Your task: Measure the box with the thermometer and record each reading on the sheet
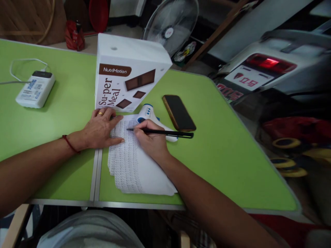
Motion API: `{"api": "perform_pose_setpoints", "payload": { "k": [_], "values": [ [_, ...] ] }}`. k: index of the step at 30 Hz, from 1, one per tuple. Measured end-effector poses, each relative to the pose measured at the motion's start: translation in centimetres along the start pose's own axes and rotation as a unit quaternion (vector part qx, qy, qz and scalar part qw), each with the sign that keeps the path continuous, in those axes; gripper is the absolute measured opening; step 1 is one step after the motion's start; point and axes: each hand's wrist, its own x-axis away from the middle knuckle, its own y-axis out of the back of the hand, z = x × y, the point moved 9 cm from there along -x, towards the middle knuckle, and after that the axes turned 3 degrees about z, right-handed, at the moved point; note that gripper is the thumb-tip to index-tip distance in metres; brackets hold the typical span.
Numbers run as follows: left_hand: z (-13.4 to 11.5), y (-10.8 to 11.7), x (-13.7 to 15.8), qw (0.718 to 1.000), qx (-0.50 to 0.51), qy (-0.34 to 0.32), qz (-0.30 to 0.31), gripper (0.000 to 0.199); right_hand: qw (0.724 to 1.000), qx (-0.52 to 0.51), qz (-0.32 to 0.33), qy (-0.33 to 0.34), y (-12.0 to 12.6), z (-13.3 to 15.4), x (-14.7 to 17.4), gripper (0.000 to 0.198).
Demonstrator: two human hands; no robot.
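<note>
My right hand (152, 140) grips a black pen (170, 133), its tip at the upper part of a stack of paper sheets (152, 175). Columns of small handwriting cover the left part of the top sheet; its right part is blank. With fingers spread, my left hand (99, 129) lies flat over the sheets' upper left edge and the table. Just above the fingertips of that hand stands a white NutriMotion box (111, 93). Partly behind my right hand lies a white and blue handheld thermometer (147, 112). A dark phone (179, 113) rests to the right of it.
The green folding table (219, 165) has a metal seam left of the papers. A white power bank (36, 90) with a cable lies at the left. Beyond the table are a fan (170, 27), a red bag (74, 36) and a white scooter (258, 72).
</note>
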Motion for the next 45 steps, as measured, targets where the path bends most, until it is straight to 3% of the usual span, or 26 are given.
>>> {"api": "perform_pose_setpoints", "payload": {
  "k": [19, 45],
  "values": [
    [0.06, -0.15, 0.0, 1.0, -0.004, -0.005, -0.008, 0.077, 1.0, -0.009, 0.027, 0.008, -0.74, 0.31, 0.07, 0.008],
    [0.09, -0.13, -0.08, 1.0, -0.006, -0.002, 0.0, 0.079, 1.0, -0.01, 0.015, 0.024, -0.54, 0.3, 0.06, 0.008]
  ]
}}
